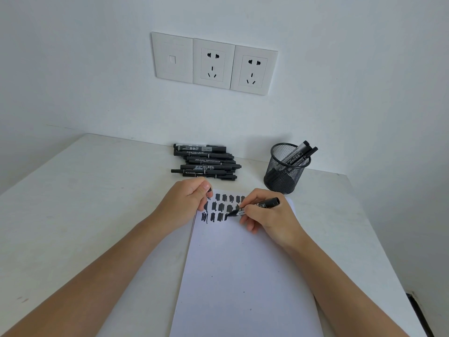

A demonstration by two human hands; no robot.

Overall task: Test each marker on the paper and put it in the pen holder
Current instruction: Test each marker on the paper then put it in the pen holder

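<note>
Head view. I see the right hand (267, 215) pinching an uncapped marker (255, 206), its tip touching the paper (243, 276) at the third row of black test patches (226, 205). The left hand (187, 197), curled shut on what looks like the cap (210, 190), rests on the sheet's upper left corner. The pen holder (286, 166), holding two markers, stands just beyond; untested markers (206, 162) lie stacked left of it. My judged risks: fresh ink smearing under the writing hand; the sheet sliding if the left hand lifts.

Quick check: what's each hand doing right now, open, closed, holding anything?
Left hand: closed on a small black piece, probably the marker's cap, resting at the paper's top corner.
Right hand: closed on a marker, tip on the paper.
</note>
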